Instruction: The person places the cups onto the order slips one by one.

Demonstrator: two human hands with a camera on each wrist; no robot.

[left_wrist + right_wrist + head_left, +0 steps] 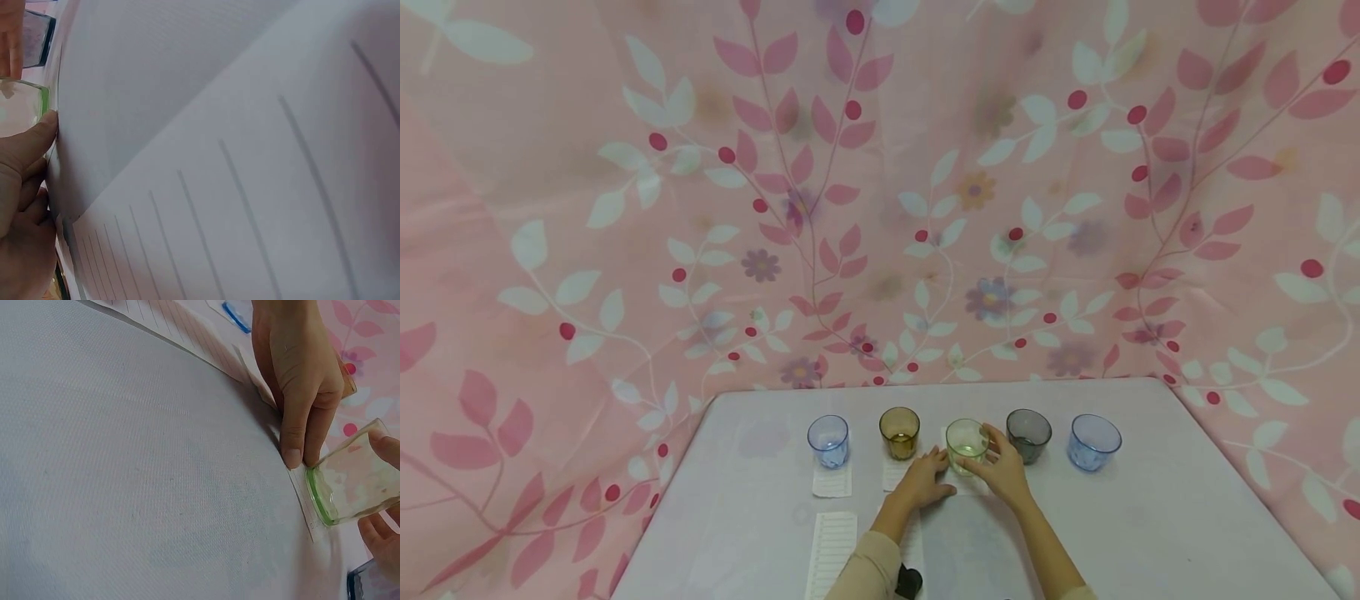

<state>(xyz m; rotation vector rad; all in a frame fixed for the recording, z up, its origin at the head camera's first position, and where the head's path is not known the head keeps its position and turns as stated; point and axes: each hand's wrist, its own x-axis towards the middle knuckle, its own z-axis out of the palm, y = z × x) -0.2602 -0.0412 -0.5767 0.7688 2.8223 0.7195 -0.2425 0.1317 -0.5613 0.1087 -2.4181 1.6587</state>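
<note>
A pale green glass cup is over a white paper slip near the back of the table. My right hand grips this cup from its right side, thumb in front and fingers around the far side. To its left, my left hand touches the slip with fingertips and thumb near the cup's base. In the right wrist view, those fingers point down at the slip beside the green cup. Whether the cup's base fully rests on the paper, I cannot tell.
Left of the hands stand an amber cup and a blue cup; a grey cup and another blue cup stand right. Lined paper strips lie in front. A flowered pink cloth hangs behind the table.
</note>
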